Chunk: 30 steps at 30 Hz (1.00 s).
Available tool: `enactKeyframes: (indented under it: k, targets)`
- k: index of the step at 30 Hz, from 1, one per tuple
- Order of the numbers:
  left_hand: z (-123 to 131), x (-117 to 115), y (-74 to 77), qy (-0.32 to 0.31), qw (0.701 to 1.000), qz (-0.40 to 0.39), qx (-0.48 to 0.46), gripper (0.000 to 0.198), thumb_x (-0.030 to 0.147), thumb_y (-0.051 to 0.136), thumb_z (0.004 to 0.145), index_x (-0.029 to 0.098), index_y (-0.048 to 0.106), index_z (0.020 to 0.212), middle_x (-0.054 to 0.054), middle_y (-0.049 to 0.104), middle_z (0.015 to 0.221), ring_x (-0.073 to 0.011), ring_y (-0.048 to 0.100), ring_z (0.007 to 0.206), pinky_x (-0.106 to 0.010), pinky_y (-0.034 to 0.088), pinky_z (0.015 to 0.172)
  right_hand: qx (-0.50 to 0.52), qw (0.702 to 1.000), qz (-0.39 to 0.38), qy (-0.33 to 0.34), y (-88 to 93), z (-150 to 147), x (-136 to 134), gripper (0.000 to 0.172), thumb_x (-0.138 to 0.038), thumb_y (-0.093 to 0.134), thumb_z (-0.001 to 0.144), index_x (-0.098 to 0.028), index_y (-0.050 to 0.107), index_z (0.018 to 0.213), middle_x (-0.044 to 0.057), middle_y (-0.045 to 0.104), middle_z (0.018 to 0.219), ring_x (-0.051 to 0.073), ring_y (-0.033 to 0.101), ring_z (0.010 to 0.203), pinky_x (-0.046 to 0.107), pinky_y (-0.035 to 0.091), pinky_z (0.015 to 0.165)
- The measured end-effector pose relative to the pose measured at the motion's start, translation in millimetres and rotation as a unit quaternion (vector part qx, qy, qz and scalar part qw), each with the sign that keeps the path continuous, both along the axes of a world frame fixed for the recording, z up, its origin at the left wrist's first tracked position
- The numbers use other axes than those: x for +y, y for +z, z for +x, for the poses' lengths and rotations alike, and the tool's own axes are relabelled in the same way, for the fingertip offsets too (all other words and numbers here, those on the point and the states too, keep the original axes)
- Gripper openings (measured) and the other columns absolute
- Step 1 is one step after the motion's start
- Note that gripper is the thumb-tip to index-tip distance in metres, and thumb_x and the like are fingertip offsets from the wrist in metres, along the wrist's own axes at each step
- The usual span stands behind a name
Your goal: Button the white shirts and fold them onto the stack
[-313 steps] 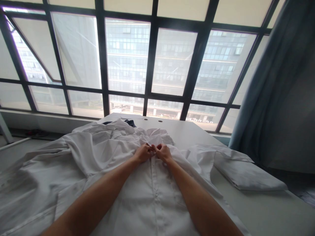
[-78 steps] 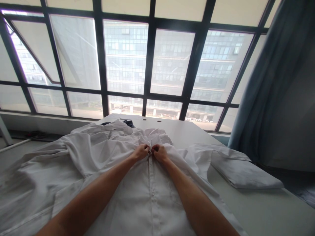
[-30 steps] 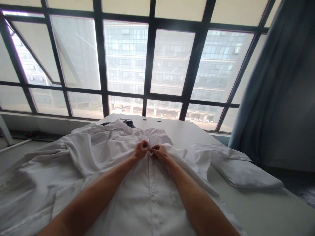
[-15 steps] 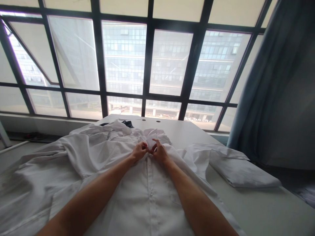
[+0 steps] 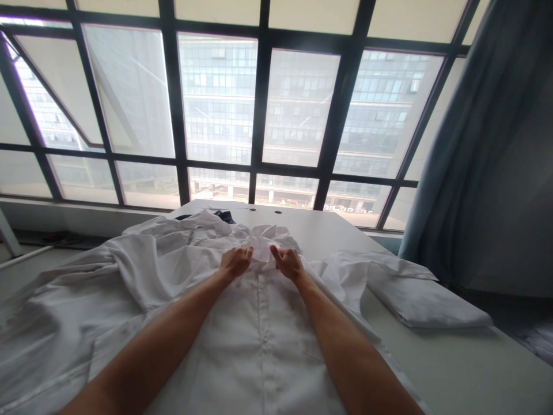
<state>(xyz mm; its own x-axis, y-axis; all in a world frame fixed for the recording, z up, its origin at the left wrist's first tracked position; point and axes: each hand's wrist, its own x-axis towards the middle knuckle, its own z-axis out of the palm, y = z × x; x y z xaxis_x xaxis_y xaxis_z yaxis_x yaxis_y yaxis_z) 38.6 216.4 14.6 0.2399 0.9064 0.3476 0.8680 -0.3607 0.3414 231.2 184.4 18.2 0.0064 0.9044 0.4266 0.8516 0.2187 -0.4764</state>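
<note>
A white shirt (image 5: 259, 340) lies front up on a white table (image 5: 466, 369), its buttoned placket running down the middle toward me. Its collar (image 5: 264, 237) is at the far end. My left hand (image 5: 234, 263) rests on the shirt just left of the collar, fingers curled into the fabric, thumb pointing inward. My right hand (image 5: 288, 263) does the same on the right side of the collar. A hand's width of cloth separates the two hands.
More rumpled white clothing (image 5: 69, 305) spreads over the left of the table. A folded white garment (image 5: 425, 302) lies at the right. A bit of dark cloth (image 5: 224, 216) shows at the far end. A blue curtain (image 5: 475, 144) hangs right of the window.
My hands were pinched together at the top button below the collar. They have now moved apart to either side of the collar.
</note>
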Motion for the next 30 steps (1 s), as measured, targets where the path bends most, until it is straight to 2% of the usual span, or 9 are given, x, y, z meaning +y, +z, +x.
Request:
enactKeyframes:
  k: [5, 10, 12, 15, 18, 21, 25, 28, 30]
  targets:
    - [3.9, -0.4, -3.7, 0.052, 0.998, 0.033, -0.006, 0.044, 0.044, 0.041, 0.098, 0.02, 0.075, 0.082, -0.011, 0.073, 0.099, -0.0246, 0.068, 0.094, -0.031, 0.047, 0.079, -0.012, 0.995, -0.027, -0.091, -3.7, -1.4, 5.8, 0.017, -0.03, 0.064, 0.079, -0.02, 0.071, 0.092, 0.007, 0.072, 0.085, 0.023, 0.067, 0.083, 0.029, 0.045, 0.071]
    - [4.0, 9.6, -14.8, 0.057, 0.994, 0.048, -0.085, 0.034, 0.049, 0.061, 0.085, 0.019, 0.072, 0.073, -0.011, 0.07, 0.095, -0.0229, 0.066, 0.086, -0.029, 0.045, 0.076, 0.004, 0.998, -0.006, -0.062, -8.0, 1.4, 6.3, 0.077, -0.01, 0.064, 0.064, -0.018, 0.049, 0.139, 0.011, 0.065, 0.12, 0.025, 0.064, 0.101, 0.03, 0.049, 0.081]
    - [1.4, 16.6, -18.0, 0.042, 0.988, 0.034, -0.144, 0.042, 0.052, 0.062, 0.083, 0.019, 0.066, 0.058, -0.009, 0.068, 0.074, -0.0219, 0.064, 0.071, -0.029, 0.043, 0.07, 0.017, 0.998, -0.025, -0.052, -8.0, 3.6, 6.6, 0.077, -0.007, 0.062, 0.064, -0.018, 0.05, 0.139, 0.009, 0.07, 0.107, 0.025, 0.066, 0.096, 0.03, 0.048, 0.079]
    - [-3.2, 26.6, -21.2, 0.04, 0.969, 0.006, -0.244, 0.048, 0.051, 0.06, 0.084, 0.02, 0.057, 0.047, -0.004, 0.057, 0.049, -0.0198, 0.06, 0.057, -0.028, 0.039, 0.062, 0.035, 0.995, -0.064, -0.067, -5.8, 5.5, 8.1, 0.056, -0.006, 0.059, 0.069, -0.019, 0.065, 0.123, 0.007, 0.073, 0.09, 0.025, 0.067, 0.09, 0.03, 0.047, 0.076]
    - [-6.6, 33.9, -23.8, 0.059, 0.936, -0.021, -0.347, 0.023, 0.039, 0.077, 0.07, 0.018, 0.068, 0.074, -0.002, 0.066, 0.063, -0.0182, 0.063, 0.062, -0.025, 0.041, 0.06, 0.048, 0.991, -0.087, -0.085, -2.9, 5.9, 10.0, 0.029, -0.012, 0.056, 0.076, -0.02, 0.075, 0.097, 0.008, 0.074, 0.093, 0.025, 0.067, 0.092, 0.03, 0.047, 0.076]
    - [-7.4, 38.9, -26.6, 0.006, 0.894, -0.068, -0.443, 0.047, 0.033, 0.083, 0.061, 0.016, 0.068, 0.103, -0.003, 0.072, 0.075, -0.0174, 0.065, 0.065, -0.024, 0.045, 0.059, 0.044, 0.99, -0.091, -0.094, -2.6, 5.1, 10.8, 0.023, -0.031, 0.055, 0.086, -0.019, 0.074, 0.082, 0.011, 0.074, 0.09, 0.026, 0.068, 0.089, 0.032, 0.047, 0.073]
    - [-5.6, 43.8, -29.5, -0.104, 0.839, -0.094, -0.526, 0.052, 0.044, 0.084, 0.059, 0.014, 0.071, 0.099, -0.004, 0.073, 0.076, -0.0178, 0.066, 0.069, -0.026, 0.05, 0.063, 0.028, 0.989, -0.075, -0.121, -6.3, 3.8, 11.2, 0.035, -0.051, 0.065, 0.08, -0.018, 0.07, 0.09, 0.012, 0.073, 0.091, 0.028, 0.068, 0.087, 0.032, 0.048, 0.072]
    - [-4.8, 45.9, -30.5, -0.125, 0.822, -0.094, -0.547, 0.048, 0.047, 0.081, 0.061, 0.013, 0.073, 0.094, -0.004, 0.072, 0.075, -0.0174, 0.066, 0.068, -0.027, 0.05, 0.063, 0.035, 0.987, -0.06, -0.146, -8.7, 4.7, 12.4, 0.031, -0.033, 0.066, 0.081, -0.017, 0.065, 0.107, 0.014, 0.072, 0.102, 0.027, 0.068, 0.095, 0.032, 0.048, 0.076]
    - [-5.0, 46.5, -30.4, -0.119, 0.834, -0.073, -0.534, 0.04, 0.046, 0.076, 0.066, 0.013, 0.073, 0.091, -0.005, 0.073, 0.075, -0.0175, 0.066, 0.067, -0.027, 0.051, 0.061, 0.041, 0.986, -0.053, -0.154, -9.9, 6.5, 13.4, 0.033, -0.021, 0.061, 0.08, -0.017, 0.062, 0.113, 0.014, 0.07, 0.108, 0.026, 0.067, 0.099, 0.031, 0.048, 0.078]
